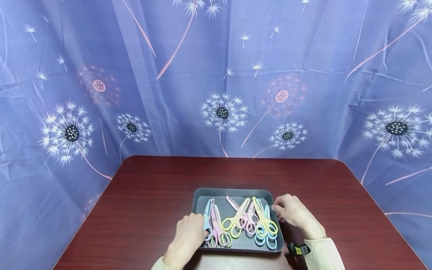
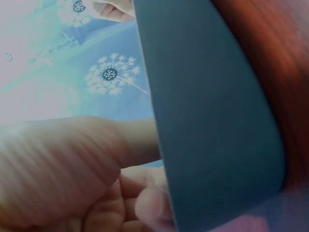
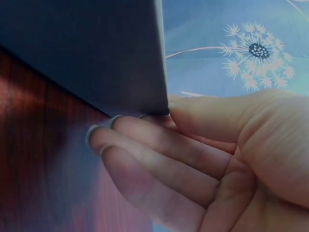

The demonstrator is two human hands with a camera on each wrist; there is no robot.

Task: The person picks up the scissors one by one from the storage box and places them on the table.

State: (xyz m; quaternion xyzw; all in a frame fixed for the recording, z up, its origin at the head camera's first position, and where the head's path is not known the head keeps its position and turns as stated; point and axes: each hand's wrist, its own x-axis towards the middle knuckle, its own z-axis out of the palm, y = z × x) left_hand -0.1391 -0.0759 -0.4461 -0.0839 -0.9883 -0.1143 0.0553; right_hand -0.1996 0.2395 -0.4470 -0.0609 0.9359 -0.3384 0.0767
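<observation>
A shallow dark grey tray (image 1: 243, 249) sits near the table's front edge, with several scissors in it. At its left lie blue scissors (image 1: 206, 226), pink scissors (image 1: 215, 221) and partly hidden green-handled ones. Yellow scissors (image 1: 239, 217) cross pink ones in the middle; other yellow scissors (image 1: 261, 215) overlap blue pairs at the right. My left hand (image 1: 189, 232) grips the tray's left side, thumb over the rim and fingers outside. On the far right corner, my right hand (image 1: 293, 213) pinches the wall, its thumb hooked over the rim in the right wrist view.
The dark red wooden table (image 1: 152, 195) extends behind the tray and to both sides. A blue curtain (image 1: 182, 112) with dandelion prints hangs along the table's back and sides. A dark band (image 1: 298, 249) circles the right wrist.
</observation>
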